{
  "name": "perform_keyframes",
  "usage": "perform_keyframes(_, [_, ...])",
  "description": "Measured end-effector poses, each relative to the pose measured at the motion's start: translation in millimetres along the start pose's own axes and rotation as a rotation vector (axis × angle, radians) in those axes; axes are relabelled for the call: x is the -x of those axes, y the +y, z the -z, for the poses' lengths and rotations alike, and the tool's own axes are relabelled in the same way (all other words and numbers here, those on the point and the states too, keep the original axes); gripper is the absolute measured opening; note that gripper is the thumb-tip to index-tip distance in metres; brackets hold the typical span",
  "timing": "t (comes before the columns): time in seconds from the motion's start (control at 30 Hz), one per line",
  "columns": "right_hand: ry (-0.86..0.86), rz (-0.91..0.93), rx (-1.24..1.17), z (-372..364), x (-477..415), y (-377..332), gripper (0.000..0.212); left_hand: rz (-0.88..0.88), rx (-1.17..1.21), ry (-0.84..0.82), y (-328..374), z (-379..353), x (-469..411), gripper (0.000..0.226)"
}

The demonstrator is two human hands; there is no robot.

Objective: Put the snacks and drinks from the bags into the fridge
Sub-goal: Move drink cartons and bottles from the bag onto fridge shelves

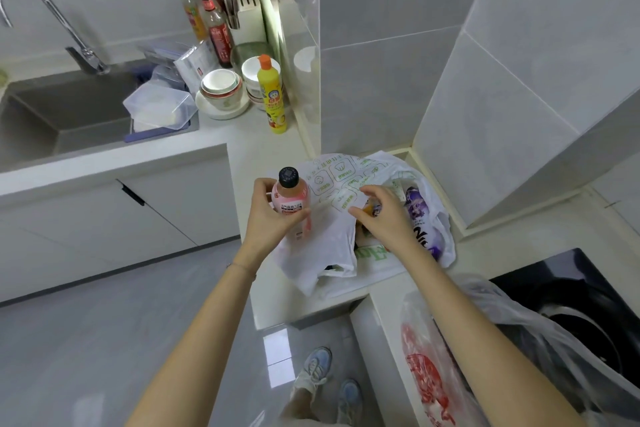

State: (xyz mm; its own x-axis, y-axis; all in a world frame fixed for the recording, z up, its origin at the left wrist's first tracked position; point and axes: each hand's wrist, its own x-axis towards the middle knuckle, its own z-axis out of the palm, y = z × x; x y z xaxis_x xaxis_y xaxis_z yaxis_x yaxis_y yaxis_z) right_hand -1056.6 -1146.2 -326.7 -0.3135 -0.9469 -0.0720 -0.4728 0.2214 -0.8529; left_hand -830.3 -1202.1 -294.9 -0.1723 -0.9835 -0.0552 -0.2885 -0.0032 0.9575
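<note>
White stone counter point(256, 149) carries the white green-printed plastic bag point(329, 246) dead centre, with a clear red-printed bag point(426, 367) waiting at five o'clock. A purple snack packet point(419, 215) sits inside at the white bag's three o'clock. Left hand point(265, 218) grips the pink black-capped drink bottle point(291, 201) upright at nine o'clock and right hand point(384, 218) pinches the bag's mouth: early days, I'd say, no fridge in view.

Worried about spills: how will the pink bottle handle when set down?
The pink bottle looks full, so probably heavy for its size. Tall and narrow, it may tip if nudged. Its cap is on, so leaks seem unlikely.
</note>
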Motion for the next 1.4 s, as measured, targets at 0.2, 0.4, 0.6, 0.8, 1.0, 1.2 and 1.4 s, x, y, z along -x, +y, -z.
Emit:
perform_keyframes(0.2, [0.174,-0.164,0.203,12,-3,42,0.053,-0.018,0.066,0.044,7,-4,2,0.057])
perform_keyframes(0.4, [-0.065,-0.288,0.43,10,-23,82,0.067,-0.06,0.115,0.003,22,-17,-4,0.057])
perform_keyframes(0.6, [-0.025,-0.301,0.444,6,-41,87,0.064,-0.079,0.125,-0.025,24,-26,-11,0.061])
perform_keyframes(0.8, [-0.033,-0.264,0.392,4,-54,94,0.067,-0.09,0.157,-0.024,32,-41,-25,0.06])
perform_keyframes(1.0, [0.04,-0.297,0.426,0,-67,97,0.058,-0.116,0.164,-0.042,42,-61,-41,0.057])
perform_keyframes(1.2, [0.101,-0.359,0.435,0,-77,98,0.069,-0.124,0.146,-0.065,44,-70,-46,0.055])
perform_keyframes(1.4, [0.092,-0.413,0.566,-9,-84,93,0.066,-0.127,0.127,-0.075,48,-73,-54,0.058])
